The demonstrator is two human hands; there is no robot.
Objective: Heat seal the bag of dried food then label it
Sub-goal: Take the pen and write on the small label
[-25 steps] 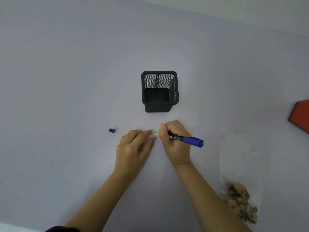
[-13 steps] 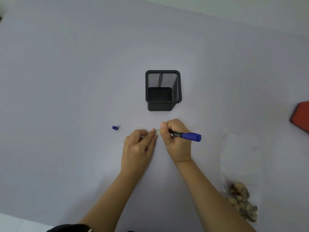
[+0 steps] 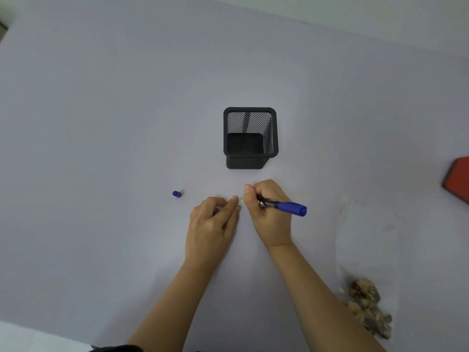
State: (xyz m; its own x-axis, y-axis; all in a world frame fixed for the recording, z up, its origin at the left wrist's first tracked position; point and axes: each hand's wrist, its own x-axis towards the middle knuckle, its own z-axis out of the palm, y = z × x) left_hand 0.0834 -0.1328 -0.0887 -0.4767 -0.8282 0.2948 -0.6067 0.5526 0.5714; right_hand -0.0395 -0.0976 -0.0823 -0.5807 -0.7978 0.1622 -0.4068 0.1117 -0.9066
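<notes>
We held the marker (image 3: 281, 205) in our right hand (image 3: 269, 212), fingers curled tight round its black barrel, the blue end pointing out to the right and the tip hidden behind the fingers at the label (image 3: 241, 200); our left hand (image 3: 212, 222) lay palm down on the table (image 3: 101, 123), fingers drawn in narrow, the fingertips pinning the left end of that small pale strip; most of the strip was covered by the two hands, and we could not tell what, if anything, was written on it; the marker's blue cap (image 3: 177, 194) lay by itself on the table to the left of our left hand, apart from it; beyond the hands stood the black mesh pot (image 3: 250, 138), upright and square, with only a dark floor showing inside and a faint dark streak behind its far mesh wall that we could not make out; the clear bag (image 3: 368, 250) lay flat well to the right of our right forearm, its upper part see-through and slack, the dried food (image 3: 368, 308) heaped in its near end; a red thing (image 3: 456, 179) sat cut off by the right edge.
</notes>
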